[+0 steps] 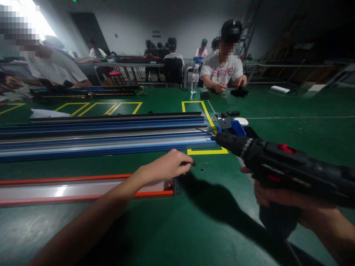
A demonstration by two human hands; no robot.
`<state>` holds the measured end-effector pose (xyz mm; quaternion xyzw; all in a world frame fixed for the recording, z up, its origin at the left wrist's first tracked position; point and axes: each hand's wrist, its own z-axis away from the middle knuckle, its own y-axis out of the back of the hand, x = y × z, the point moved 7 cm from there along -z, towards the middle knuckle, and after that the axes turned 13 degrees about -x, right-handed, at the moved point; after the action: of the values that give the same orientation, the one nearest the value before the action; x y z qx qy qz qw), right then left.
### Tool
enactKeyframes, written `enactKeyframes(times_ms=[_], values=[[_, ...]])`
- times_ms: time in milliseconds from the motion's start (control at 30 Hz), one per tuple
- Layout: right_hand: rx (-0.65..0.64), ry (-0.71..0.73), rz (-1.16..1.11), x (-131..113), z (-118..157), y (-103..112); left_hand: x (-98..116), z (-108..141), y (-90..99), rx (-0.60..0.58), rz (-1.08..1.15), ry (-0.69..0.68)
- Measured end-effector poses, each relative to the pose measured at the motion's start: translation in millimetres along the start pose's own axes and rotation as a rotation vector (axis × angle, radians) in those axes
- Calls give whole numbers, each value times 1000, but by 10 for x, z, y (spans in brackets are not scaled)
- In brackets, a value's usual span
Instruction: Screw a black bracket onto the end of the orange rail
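Observation:
My right hand (277, 195) is wrapped round the grip of a black cordless drill (277, 159), whose thin bit points left over the rail ends. My left hand (177, 164) hangs over the right end of an orange-edged channel (119, 184), its fingers bent together; whatever they pinch, if anything, is too small to make out. A dark end piece (176, 187) sits at the channel's end. Just beyond, several blue and black metal rails (111, 144) lie side by side. A small dark bit (202, 170) rests on the green table right of my left hand.
Behind the drill tip is a blue bin (238, 127) with dark parts. Yellow tape (208, 152) marks the green table (177, 236). Across it are a water bottle (194, 79), a black wallet-like item (204, 95) and a seated person (222, 70); another person leans in at left.

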<state>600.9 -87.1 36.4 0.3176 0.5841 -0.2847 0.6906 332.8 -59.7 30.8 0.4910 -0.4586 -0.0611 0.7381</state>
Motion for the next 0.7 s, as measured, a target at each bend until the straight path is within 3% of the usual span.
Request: enactKeyframes(times_ms=[100,200,300,500,700], values=[[-124,-14,-445,153,-228,-187,-167,206,53,158,299,79],[-280,-27,-700,342,-425,-360,-262,337,-17,260,615,110],[-349,-29,-896,572,-514,-470,-310,418,-76,366,815,114],[-469,-15,-1085,836,-464,-639,-591,581,-61,714,1036,248],[-524,-58,-1173,923,-424,-699,-755,651,-87,881,1120,310]])
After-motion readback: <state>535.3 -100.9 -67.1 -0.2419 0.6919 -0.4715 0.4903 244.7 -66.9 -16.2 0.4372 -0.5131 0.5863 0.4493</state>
